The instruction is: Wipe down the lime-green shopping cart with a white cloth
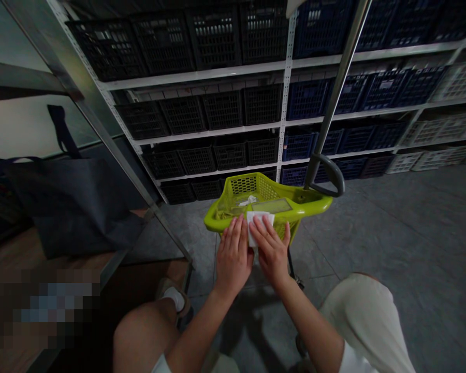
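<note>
In front of me stands a yellow-green plastic shopping cart with a latticed basket. My right hand presses a white tissue flat against the near rim, its fingers laid over the tissue and the thumb apart. Just beside it, my left hand lies with straight fingers on the same rim, touching the cart's near side. Inside the basket is a small crumpled white piece, next to a clear flat panel. A metal pole with a grey loop rises from the cart's right end.
Behind the cart, white shelving holds rows of black crates, blue crates and white crates. At left are a metal-framed table and a dark bag. Grey tiled floor lies around the cart.
</note>
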